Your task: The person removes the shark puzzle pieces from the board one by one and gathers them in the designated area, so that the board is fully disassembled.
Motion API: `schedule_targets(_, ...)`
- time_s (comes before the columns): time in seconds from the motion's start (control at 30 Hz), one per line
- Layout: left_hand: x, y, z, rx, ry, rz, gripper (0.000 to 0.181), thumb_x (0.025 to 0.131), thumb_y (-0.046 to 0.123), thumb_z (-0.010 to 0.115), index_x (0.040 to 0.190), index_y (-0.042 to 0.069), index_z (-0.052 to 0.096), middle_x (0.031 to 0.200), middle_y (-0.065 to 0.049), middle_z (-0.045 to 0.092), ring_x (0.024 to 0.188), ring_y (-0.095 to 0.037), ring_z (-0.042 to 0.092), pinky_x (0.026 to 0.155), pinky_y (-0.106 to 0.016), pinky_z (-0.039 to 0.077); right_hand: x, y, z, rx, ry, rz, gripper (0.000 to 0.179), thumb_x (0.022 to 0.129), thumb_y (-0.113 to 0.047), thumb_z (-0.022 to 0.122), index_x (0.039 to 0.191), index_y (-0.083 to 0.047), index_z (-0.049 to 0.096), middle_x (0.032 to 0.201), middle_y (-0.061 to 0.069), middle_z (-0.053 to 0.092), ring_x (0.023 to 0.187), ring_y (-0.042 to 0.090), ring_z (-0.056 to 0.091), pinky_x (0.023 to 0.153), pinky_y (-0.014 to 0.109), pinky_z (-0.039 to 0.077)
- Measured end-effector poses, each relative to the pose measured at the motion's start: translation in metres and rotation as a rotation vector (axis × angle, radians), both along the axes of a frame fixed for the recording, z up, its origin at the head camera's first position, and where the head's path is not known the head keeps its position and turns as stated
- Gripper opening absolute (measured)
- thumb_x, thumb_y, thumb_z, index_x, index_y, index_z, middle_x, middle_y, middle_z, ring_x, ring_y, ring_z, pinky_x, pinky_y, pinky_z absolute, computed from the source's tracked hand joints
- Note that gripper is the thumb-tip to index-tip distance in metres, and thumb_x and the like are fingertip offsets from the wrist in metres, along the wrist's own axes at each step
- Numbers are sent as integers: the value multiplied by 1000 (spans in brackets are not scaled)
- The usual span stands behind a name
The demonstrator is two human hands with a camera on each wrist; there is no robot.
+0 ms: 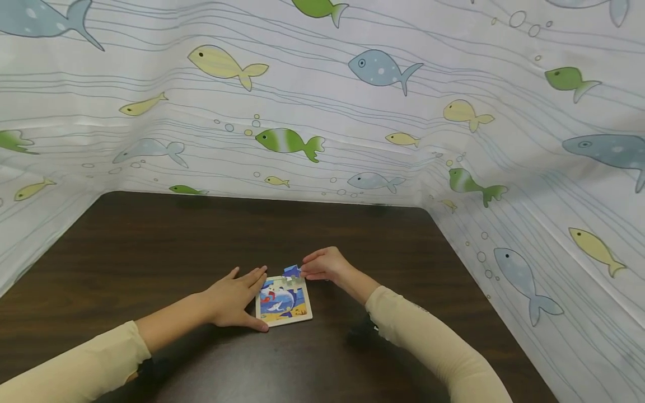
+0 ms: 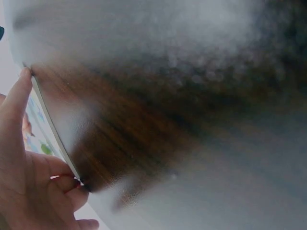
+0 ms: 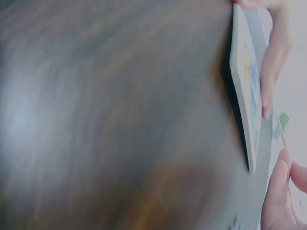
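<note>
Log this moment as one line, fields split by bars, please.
Left hand: touching left edge of puzzle | Right hand: pinching blue piece by far edge, not seated | Puzzle: on table

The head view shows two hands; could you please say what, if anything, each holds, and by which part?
The right hand pinches a blue puzzle piece at its right edge. The left hand only touches the left side of the puzzle board.
</note>
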State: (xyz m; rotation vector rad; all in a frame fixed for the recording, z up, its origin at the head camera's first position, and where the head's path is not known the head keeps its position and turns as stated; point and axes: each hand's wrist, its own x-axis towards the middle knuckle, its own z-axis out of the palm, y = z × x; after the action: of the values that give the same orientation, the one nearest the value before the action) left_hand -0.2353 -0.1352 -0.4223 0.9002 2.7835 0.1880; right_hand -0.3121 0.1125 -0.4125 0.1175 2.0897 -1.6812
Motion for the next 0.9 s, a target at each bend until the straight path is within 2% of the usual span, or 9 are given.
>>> schedule_targets(0.2,-1,-1,-1,-3,10,-2,116,71,85,49,150,1,30,161,-16,18,147,-32,23,113,-66,13,-8,28,6,-13,19,-69,32,85,2,68,115,10,63,93,19,74,73,17,73,70,31,59)
schedule_targets(0.5,0,-1,2,11,2,-1,116,72,83,52,149,0,31,160,-16,19,147,-32,23,113,-66,13,-19,74,3,-13,4,-125,37,85,4,66,121,12,59,90,14,74,72,16,72,68,29,59)
schedule_targets(0.9,-1,-1,1,19,-7,-2,116,72,84,52,150,0,30,160,-16,19,147,-32,23,113,-67,12,-20,120,-6,-6,-45,-170,39,88,4,63,124,14,53,78,6,71,69,13,70,66,26,58)
